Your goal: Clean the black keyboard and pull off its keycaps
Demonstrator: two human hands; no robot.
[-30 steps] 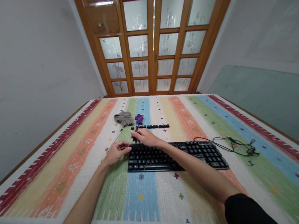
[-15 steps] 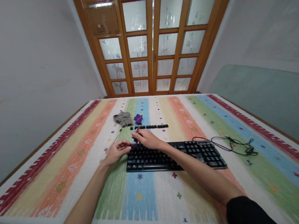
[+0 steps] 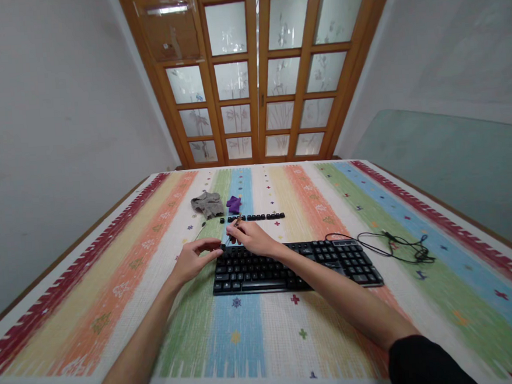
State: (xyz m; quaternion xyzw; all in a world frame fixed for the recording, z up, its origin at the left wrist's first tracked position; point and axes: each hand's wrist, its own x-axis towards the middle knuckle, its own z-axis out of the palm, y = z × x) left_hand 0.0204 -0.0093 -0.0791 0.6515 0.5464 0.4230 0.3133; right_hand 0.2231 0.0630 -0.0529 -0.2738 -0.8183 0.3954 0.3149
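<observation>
- I have a black, full-size plastic keyboard (image 3: 261,269) lying flat about midway between the table's left and right edges, its long sides roughly parallel to the near edge.
- I see the left hand (image 3: 197,259) at the keyboard's far left corner, thumb and fingers a narrow gap apart; at this size I cannot tell whether they pinch anything.
- My right hand (image 3: 251,238) is closed around a slim, dark tool (image 3: 237,221), held slanted above the keyboard's far side, near the left fingertips; the fingers hide most of its shape.
- The right forearm, in a black sleeve (image 3: 426,364), crosses over the keyboard from the near right.
- A row of small, square black keycaps (image 3: 256,217), with a few gaps, lies between the keyboard and the far edge.
- Beyond its left end I have a crumpled grey cloth (image 3: 207,205) and, just to the right, a smaller purple cloth (image 3: 234,204).
- A thin, pale stick with a dark tip (image 3: 203,224) points toward the left hand, partly hidden by it.
- A thin black cable (image 3: 418,254) lies in loops toward the table's right edge.
- Under everything I see a striped, multicoloured tablecloth (image 3: 236,357); past the far edge stand wooden doors with frosted panes (image 3: 256,75).
</observation>
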